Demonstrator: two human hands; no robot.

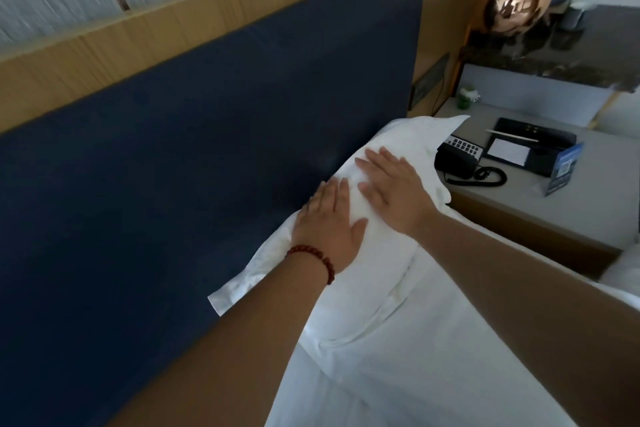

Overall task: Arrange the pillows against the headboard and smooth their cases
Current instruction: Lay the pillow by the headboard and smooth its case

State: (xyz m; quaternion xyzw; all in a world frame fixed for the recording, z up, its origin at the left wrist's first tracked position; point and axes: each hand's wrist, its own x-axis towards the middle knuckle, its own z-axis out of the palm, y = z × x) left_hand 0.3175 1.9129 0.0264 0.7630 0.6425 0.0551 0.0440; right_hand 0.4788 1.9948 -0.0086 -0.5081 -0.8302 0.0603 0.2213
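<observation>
now both hands flat on white pillow (377,236) against blue headboard (207,149): left hand (327,224) and right hand (393,189), fingers straight, slightly spread.

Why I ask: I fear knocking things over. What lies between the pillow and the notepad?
A black phone with a coiled cord, on the nightstand, right beside the pillow. The head view shows it.

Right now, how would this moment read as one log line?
step: smooth case | left hand: flat on pillow | right hand: flat on pillow | pillow: by headboard
</observation>
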